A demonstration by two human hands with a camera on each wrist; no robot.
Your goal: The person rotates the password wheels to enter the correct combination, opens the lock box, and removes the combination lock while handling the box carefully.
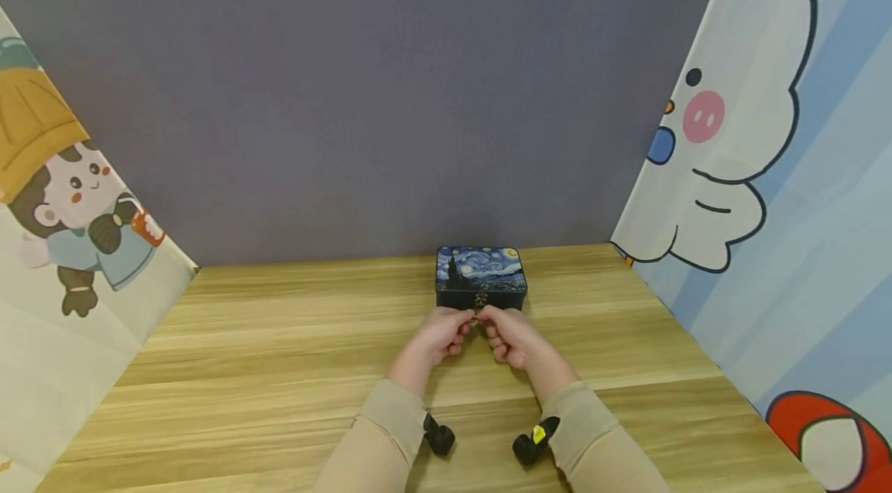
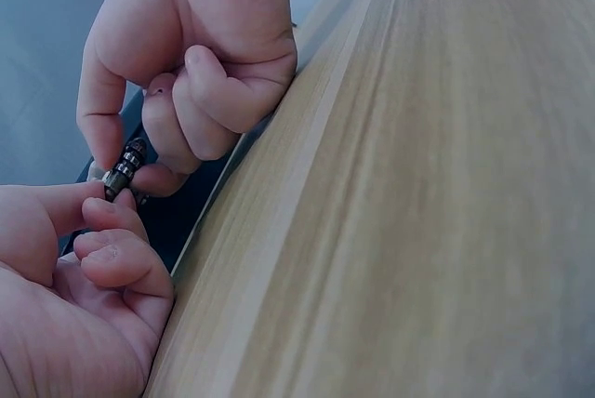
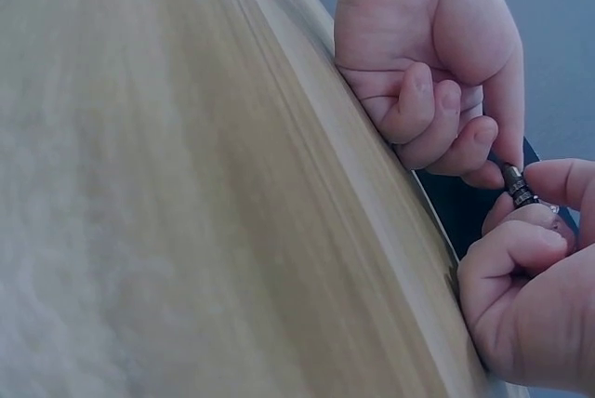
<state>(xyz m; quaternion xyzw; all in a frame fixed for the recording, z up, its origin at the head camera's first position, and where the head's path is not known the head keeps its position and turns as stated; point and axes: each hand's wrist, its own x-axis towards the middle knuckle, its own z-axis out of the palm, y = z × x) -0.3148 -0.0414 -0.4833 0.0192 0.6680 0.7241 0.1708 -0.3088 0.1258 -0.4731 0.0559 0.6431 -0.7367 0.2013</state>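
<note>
A small box (image 1: 481,272) with a swirling blue night-sky painting on its lid stands closed at the back of the table. At its front is a metal clasp (image 1: 480,299). A small dark combination padlock (image 2: 125,169) with ringed dials is at the box front. My left hand (image 1: 444,330) pinches one end of it between thumb and forefinger. From the other side, my right hand (image 1: 512,334) pinches the opposite end. In the right wrist view the padlock (image 3: 518,186) shows between both sets of fingertips. The fingers hide how it joins the clasp.
A wood-grain table (image 1: 279,369) lies under both hands. Behind the box rises a grey partition (image 1: 390,106). Cartoon-printed panels flank the table at left (image 1: 84,261) and right (image 1: 739,284). Black wrist cameras (image 1: 439,437) hang by both sleeves.
</note>
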